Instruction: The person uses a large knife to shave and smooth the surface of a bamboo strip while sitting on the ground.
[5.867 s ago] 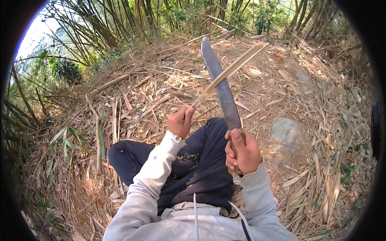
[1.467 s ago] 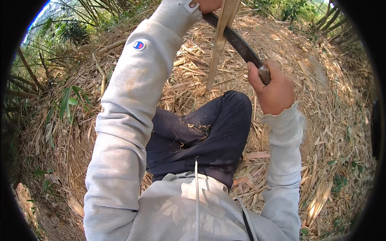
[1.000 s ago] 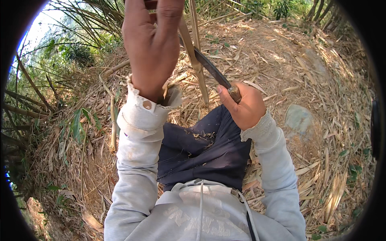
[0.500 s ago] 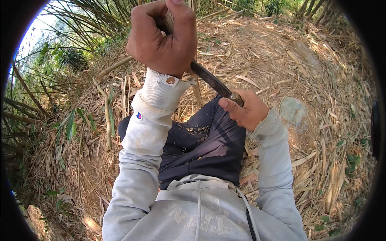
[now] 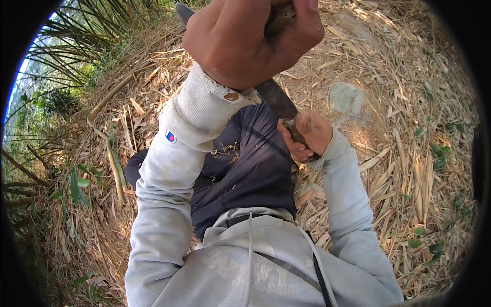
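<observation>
My left hand (image 5: 250, 43) is raised at the top of the view, its fingers closed round a greyish-brown piece of bamboo (image 5: 279, 19). Most of that piece is hidden by the fist or cut off by the upper edge. My right hand (image 5: 309, 135), lower and to the right, grips the handle of a long knife (image 5: 276, 98). Its dark blade slants up and left behind my left hand and wrist. A grey tip shows beyond the left knuckles. Whether the blade touches the bamboo cannot be seen.
My legs in dark trousers (image 5: 245, 169) are folded below my hands, with a few shavings on them. Dry bamboo leaves (image 5: 399, 174) cover the ground. A pale flat stone (image 5: 348, 100) lies right of the knife. A bent stalk (image 5: 110, 97) and bamboo clumps are on the left.
My left hand has moved right and looks larger. The knife has turned, showing more blade width, and its tip now shows at the upper left. My right hand's fingers have rolled round the handle.
</observation>
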Tool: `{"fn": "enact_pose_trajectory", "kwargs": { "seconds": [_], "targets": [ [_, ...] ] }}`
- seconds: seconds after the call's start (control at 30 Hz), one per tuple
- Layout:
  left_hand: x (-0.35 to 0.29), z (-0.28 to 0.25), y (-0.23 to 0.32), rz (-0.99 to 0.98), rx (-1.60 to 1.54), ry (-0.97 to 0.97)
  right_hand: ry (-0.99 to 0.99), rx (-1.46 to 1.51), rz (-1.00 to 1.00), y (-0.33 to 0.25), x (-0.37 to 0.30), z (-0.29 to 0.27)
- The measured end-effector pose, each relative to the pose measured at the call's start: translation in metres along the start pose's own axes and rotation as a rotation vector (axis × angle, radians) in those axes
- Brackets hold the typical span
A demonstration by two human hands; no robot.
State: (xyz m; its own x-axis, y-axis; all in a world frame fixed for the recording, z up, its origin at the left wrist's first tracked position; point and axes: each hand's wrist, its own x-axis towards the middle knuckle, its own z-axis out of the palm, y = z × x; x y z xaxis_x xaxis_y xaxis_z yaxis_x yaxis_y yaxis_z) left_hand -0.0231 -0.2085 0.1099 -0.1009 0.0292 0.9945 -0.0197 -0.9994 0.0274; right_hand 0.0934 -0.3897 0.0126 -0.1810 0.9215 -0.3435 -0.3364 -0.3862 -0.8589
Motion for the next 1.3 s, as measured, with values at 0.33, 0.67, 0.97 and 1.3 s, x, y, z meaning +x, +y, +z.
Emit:
{"fn": "enact_pose_trajectory", "kwargs": {
  "seconds": [0.33,0.67,0.97,1.3],
  "targets": [
    [-0.004,0.007,-0.018,-0.101,-0.329,0.228,0.078,0.163,-0.017,0.015,0.020,0.021],
    [0.008,-0.008,-0.031,-0.012,0.082,0.084,0.551,-0.272,-0.413,-0.012,0.050,0.092],
    [-0.002,-0.010,-0.036,-0.130,-0.039,0.141,0.479,-0.383,-0.344,0.007,0.068,0.078],
    [-0.004,-0.019,-0.039,-0.073,-0.235,0.065,-0.333,0.621,0.001,0.040,0.064,0.028]
  ]
}}
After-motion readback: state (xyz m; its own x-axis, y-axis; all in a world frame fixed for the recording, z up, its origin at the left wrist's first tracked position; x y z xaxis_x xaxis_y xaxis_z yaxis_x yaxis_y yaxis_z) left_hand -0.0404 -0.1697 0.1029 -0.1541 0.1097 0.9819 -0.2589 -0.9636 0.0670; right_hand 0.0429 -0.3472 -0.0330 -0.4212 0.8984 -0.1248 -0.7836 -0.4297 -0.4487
